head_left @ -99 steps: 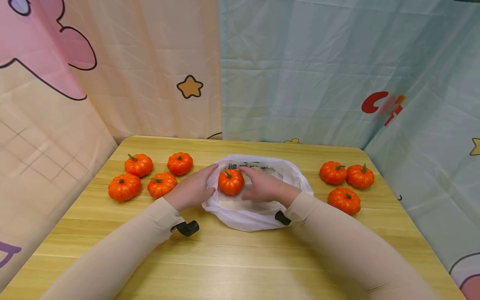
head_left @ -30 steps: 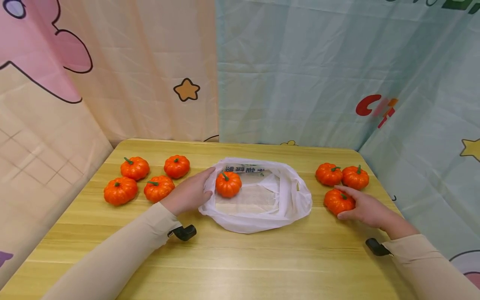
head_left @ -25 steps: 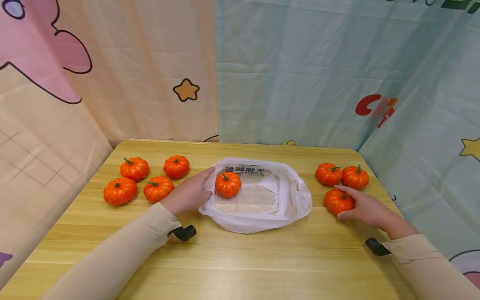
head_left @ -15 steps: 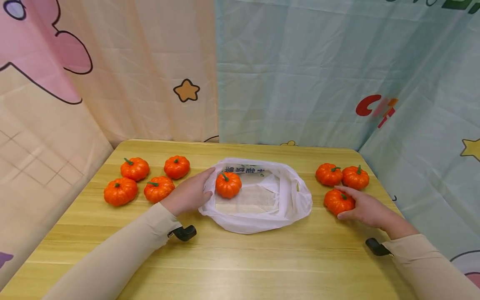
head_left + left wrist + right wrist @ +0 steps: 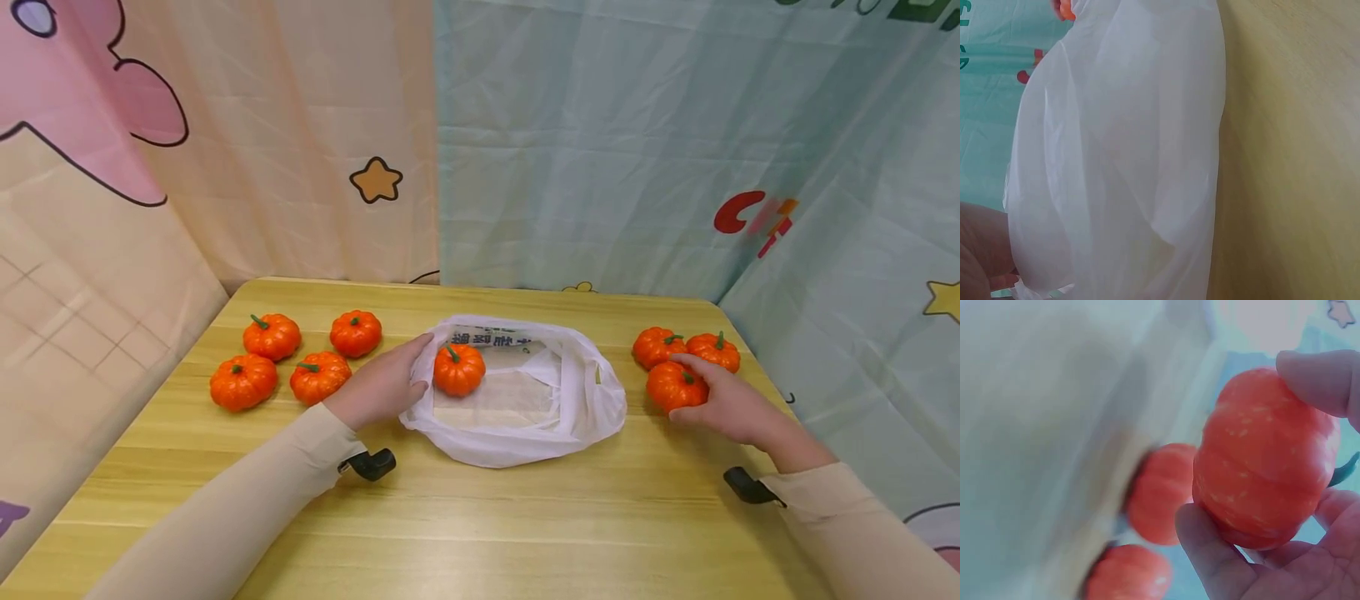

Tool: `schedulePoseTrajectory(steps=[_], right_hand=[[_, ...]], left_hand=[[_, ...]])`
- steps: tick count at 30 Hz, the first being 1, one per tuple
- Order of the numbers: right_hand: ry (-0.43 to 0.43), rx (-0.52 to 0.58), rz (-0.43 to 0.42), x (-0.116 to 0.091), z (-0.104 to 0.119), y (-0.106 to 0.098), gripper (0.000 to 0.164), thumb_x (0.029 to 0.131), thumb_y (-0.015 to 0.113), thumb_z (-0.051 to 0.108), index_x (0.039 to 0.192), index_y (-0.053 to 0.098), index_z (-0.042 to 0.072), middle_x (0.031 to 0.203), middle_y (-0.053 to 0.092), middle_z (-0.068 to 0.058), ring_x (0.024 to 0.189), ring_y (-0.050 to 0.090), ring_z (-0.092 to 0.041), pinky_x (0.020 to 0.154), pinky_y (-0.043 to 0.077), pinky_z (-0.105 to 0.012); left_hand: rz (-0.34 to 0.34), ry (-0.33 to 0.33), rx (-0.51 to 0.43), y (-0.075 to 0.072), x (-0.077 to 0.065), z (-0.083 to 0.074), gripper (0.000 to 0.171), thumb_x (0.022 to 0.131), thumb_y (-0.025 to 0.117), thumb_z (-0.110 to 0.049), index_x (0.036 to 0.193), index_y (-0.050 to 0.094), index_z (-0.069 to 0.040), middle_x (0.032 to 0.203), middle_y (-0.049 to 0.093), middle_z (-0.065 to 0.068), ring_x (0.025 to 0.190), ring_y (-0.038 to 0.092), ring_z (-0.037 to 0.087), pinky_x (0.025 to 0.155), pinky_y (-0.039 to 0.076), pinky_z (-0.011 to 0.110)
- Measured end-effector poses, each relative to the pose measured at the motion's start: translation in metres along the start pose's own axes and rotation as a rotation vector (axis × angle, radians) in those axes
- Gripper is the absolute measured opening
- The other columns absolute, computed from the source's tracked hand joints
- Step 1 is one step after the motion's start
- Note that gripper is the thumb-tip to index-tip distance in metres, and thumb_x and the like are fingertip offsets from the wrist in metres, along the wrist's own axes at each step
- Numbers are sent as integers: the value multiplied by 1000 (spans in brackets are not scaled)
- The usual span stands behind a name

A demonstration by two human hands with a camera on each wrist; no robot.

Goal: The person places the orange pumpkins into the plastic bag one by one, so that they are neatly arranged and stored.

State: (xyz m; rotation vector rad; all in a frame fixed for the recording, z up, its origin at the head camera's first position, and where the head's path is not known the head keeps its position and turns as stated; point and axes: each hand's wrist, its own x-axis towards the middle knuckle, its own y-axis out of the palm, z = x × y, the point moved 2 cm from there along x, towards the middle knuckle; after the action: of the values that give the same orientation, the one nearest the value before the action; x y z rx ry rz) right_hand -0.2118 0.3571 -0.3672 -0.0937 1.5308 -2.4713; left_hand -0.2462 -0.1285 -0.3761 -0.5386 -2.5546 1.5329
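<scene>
One wood tbl [image 5: 480, 521], white bag [image 5: 491, 448] w/ pumpkin [image 5: 459, 371], peach/blue curtains [image 5: 600, 150]

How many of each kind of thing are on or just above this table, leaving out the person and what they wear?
White bag: 1
Orange pumpkins: 8 (4 left of the bag, 1 inside, 3 to its right)
Total: 9

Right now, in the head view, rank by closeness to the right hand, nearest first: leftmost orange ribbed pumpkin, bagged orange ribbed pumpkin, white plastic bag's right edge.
1. White plastic bag's right edge: left of the right hand, past the orange pumpkin it grips.
2. Bagged orange ribbed pumpkin: inside the bag, toward its left end.
3. Leftmost orange ribbed pumpkin: on the wooden table's left side.
</scene>
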Motion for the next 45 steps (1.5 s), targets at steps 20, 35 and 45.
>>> schedulePoseTrajectory(steps=[20, 35, 45], right_hand=[[-146, 138, 34, 32, 106, -6, 85, 89, 79, 13, 162, 36, 13, 150, 52, -21, 123, 60, -39, 95, 60, -50], [-243, 119, 79, 62, 145, 15, 86, 86, 86, 18, 160, 43, 13, 155, 49, -20, 133, 53, -42, 101, 57, -54], [-163, 23, 170, 81, 164, 40, 90, 86, 86, 27, 163, 40, 22, 159, 42, -21, 129, 56, -40, 105, 55, -55]], left_hand=[[9, 5, -12, -1, 1, -3, 83, 100, 68, -23, 169, 23, -11, 169, 39, 16, 139, 54, 35, 115, 48, 52], [3, 5, 13, -2, 0, -5, 82, 100, 69, -23, 168, 25, -11, 167, 40, 17, 139, 55, 35, 119, 45, 54], [-2, 14, 11, -2, 0, -5, 82, 100, 68, -22, 168, 25, -10, 167, 40, 18, 140, 55, 37, 119, 44, 54]])
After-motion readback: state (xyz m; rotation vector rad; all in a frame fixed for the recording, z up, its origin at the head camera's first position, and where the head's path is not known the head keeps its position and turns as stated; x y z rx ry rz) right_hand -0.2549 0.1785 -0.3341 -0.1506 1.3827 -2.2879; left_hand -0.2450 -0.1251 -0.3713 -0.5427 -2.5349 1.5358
